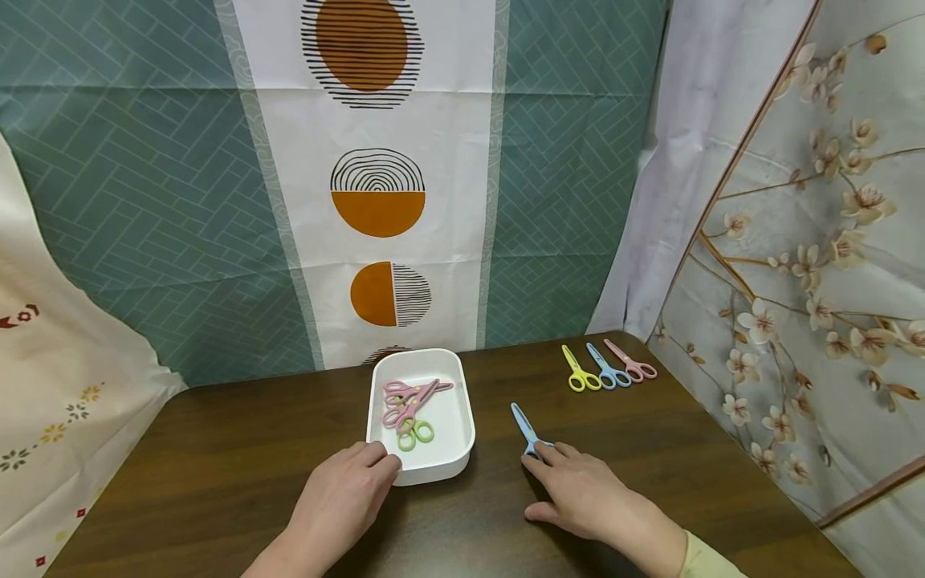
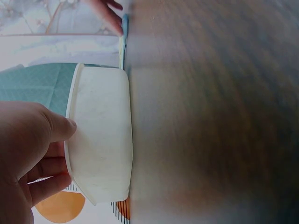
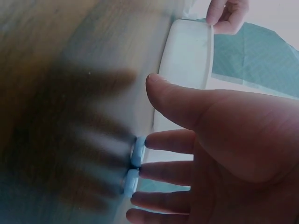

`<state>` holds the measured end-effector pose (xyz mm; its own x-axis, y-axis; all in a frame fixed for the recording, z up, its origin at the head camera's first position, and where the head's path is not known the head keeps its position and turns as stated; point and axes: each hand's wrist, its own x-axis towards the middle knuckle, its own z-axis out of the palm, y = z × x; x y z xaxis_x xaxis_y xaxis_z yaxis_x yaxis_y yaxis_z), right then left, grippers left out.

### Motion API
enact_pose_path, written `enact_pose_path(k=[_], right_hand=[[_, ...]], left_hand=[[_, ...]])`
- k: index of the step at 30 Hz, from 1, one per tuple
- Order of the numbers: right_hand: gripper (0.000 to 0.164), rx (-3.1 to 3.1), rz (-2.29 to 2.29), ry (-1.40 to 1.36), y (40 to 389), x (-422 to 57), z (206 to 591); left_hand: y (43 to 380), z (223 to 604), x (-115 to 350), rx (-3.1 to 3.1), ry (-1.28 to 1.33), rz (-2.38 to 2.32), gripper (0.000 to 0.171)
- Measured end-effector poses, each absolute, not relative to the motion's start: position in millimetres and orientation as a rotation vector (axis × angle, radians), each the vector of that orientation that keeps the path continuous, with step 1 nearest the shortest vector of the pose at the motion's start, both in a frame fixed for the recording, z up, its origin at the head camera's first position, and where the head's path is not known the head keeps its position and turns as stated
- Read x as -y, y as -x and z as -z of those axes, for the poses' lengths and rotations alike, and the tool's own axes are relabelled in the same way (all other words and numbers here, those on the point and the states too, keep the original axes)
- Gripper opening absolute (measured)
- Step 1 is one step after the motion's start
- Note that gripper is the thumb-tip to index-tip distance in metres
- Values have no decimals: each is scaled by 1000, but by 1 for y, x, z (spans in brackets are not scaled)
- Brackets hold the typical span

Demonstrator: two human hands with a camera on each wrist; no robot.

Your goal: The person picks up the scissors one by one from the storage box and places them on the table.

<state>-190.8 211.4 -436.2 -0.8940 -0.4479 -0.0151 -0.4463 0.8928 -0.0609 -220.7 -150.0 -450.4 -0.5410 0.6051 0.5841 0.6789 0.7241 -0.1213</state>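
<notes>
My left hand [image 1: 345, 491] pinches the near-left rim of a white plastic tray [image 1: 450, 429]. In the left wrist view its thumb lies on the outer wall, with the fingers over the rim. Inside the tray are pink scissors [image 1: 410, 408], another pink pair partly beneath them, and green scissors [image 1: 415, 434]. My right hand [image 1: 578, 494] is over a pair of light blue scissors [image 1: 526, 425], blades pointing away from me. Its straight fingertips touch the blue handle loops [image 3: 138, 151] on the table, thumb spread aside; in the head view they partly cover the loops.
At the back right, yellow scissors [image 1: 576, 371], blue scissors [image 1: 605, 369] and pink scissors [image 1: 630, 363] lie in a row on the dark wooden table [image 1: 238, 449]. A patterned green and white curtain [image 1: 405, 249] hangs behind the table; a floral cloth [image 1: 817, 281] hangs at the right.
</notes>
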Motion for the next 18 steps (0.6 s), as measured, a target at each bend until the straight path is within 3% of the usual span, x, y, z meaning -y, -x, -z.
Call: enact_pose_path(k=[18], right_hand=[[73,-3001,24,597,209,-206,428]], left_hand=[[221,450,149,2290,965,155,34]])
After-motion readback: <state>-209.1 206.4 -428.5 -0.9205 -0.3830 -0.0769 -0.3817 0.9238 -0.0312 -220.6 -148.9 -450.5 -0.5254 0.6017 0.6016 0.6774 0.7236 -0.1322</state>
